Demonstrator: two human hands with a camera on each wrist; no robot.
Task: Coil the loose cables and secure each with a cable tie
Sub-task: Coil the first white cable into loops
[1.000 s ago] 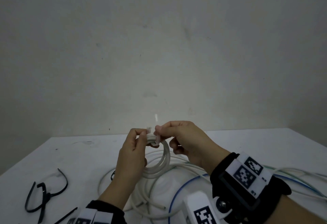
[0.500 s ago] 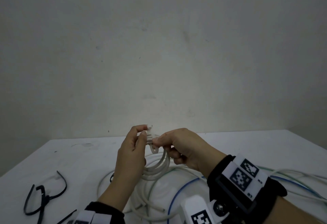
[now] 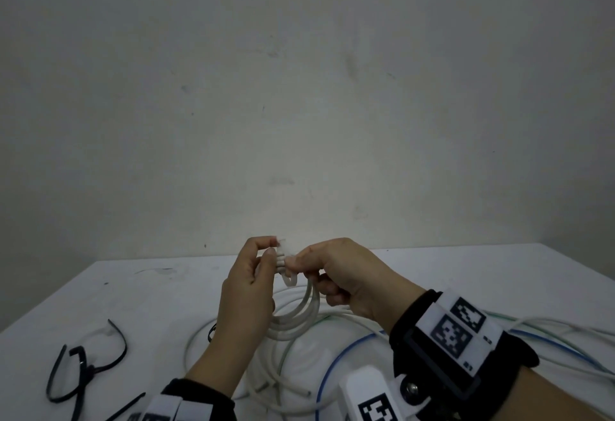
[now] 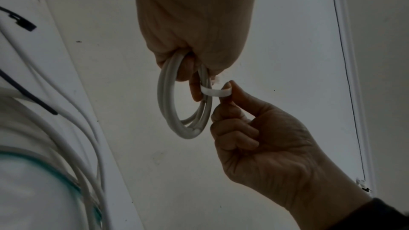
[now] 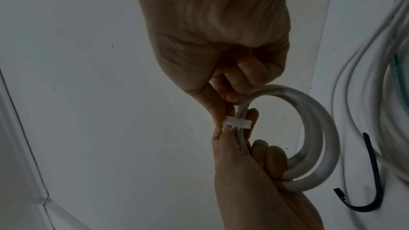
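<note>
The left hand (image 3: 248,282) and the right hand (image 3: 346,274) are meeting above the middle of the table (image 3: 149,290), left hand to the left, right hand to the right. Between them a coiled cable (image 3: 296,317) is hanging, with a cable tie (image 3: 289,279) sitting across its top strands. Below the coil, loose cables (image 3: 283,384) are lying on the table and trailing off toward the right edge. Spare cable ties (image 3: 83,367) are lying at the near left, well apart from the hands; another one seems to be lying just left of the loose cables.
</note>
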